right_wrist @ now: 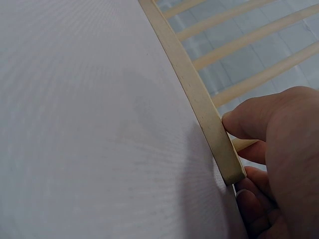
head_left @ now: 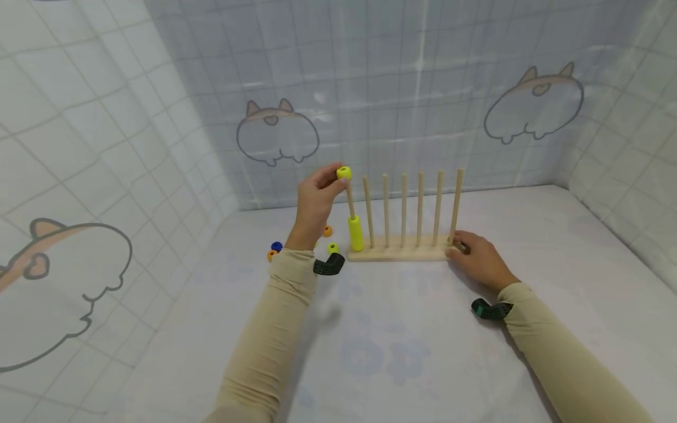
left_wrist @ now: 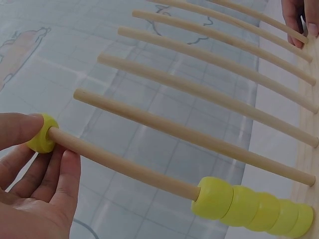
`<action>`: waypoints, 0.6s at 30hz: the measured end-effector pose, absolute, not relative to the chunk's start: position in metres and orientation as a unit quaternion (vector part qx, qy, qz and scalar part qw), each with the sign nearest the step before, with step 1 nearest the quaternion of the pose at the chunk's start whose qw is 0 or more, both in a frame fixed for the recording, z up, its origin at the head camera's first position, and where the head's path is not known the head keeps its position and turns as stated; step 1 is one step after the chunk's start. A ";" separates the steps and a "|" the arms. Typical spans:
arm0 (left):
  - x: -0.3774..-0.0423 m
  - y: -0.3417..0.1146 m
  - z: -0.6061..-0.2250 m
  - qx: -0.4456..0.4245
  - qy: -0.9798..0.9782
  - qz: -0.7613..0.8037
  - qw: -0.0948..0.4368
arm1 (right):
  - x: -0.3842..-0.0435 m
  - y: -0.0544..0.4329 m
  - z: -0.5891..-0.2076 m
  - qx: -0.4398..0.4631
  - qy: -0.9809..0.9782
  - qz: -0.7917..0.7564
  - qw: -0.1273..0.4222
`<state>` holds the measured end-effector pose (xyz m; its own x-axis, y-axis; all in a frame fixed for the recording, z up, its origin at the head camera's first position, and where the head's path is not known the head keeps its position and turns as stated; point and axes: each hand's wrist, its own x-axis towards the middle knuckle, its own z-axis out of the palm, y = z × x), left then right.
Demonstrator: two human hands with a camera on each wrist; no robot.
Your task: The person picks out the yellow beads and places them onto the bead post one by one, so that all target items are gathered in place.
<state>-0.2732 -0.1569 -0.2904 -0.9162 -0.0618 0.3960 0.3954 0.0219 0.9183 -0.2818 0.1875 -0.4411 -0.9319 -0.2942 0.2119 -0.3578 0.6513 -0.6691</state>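
Between its thumb and fingers my left hand (head_left: 314, 202) pinches a yellow bead (left_wrist: 44, 133) at the top of the leftmost peg (left_wrist: 124, 164); in the left wrist view the peg's tip sits in the bead's hole. Lower on that same peg, a stack of several yellow beads (head_left: 355, 234) rests against the base. The wooden base (head_left: 402, 253) carries a row of several upright pegs. At its right end my right hand (head_left: 478, 257) grips the base next to the last peg (head_left: 457, 202), its thumb and fingers around the end in the right wrist view.
Loose beads lie left of the rack: a blue bead (head_left: 277, 246), an orange bead (head_left: 272, 255), another orange bead (head_left: 328, 231) and a yellow-green bead (head_left: 332, 248), some partly behind the left hand. A tiled-pattern backdrop (head_left: 370, 106) rises behind the white table surface (head_left: 402, 352).
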 end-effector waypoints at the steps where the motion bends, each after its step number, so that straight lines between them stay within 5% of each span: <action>1: -0.273 -0.157 -0.290 -0.120 -0.697 -0.688 0.166 | -0.282 0.187 -0.441 0.178 -0.908 0.377 0.042; 18: -0.273 -0.155 -0.288 -0.108 -0.706 -0.681 0.161 | -0.285 0.188 -0.444 0.174 -0.910 0.375 0.043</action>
